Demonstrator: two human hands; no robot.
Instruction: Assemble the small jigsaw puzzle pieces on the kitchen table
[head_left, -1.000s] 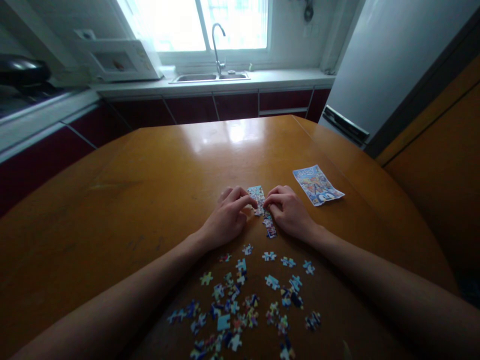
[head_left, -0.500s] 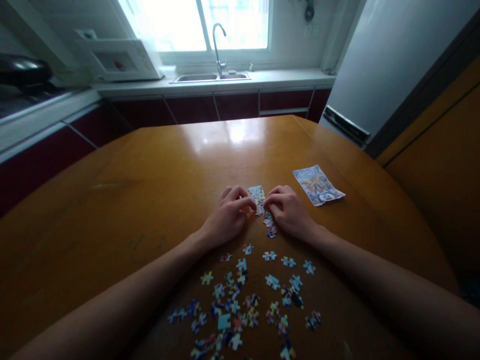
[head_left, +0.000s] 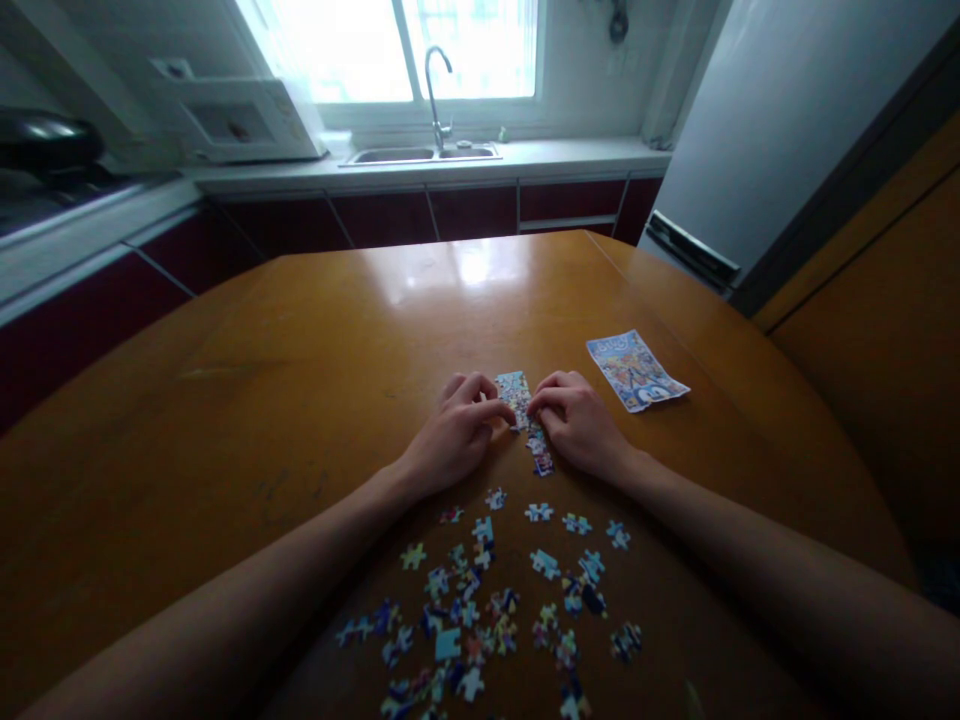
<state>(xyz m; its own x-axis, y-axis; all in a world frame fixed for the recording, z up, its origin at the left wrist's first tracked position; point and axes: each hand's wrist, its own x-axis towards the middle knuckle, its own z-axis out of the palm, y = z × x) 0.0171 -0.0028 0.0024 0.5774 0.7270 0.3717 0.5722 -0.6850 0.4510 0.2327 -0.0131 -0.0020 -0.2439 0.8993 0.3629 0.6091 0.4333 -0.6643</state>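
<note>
Both forearms are coming in from the near corners and angling inward over the wooden table, left forearm and right forearm roughly mirroring each other. Partly assembled jigsaw is lying between the hands, its narrow strip running out toward the near right.

Left hand: back is facing up, wrist low, fingers bending, index finger pointing right and its tip reaching the jigsaw's left side. Thumb is sitting below the index. Can't tell if they're pinching a piece.

Right hand: back is facing up, knuckles arching, fingers curling left and bunching with the thumb at the jigsaw's right edge. Tips look together; can't tell if they're clamping anything, the hand is hiding it.

Loose puzzle pieces are scattering across the near side, between the forearms. Printed picture sheet is lying flat-ish beyond the right hand, far right of the jigsaw.
</note>
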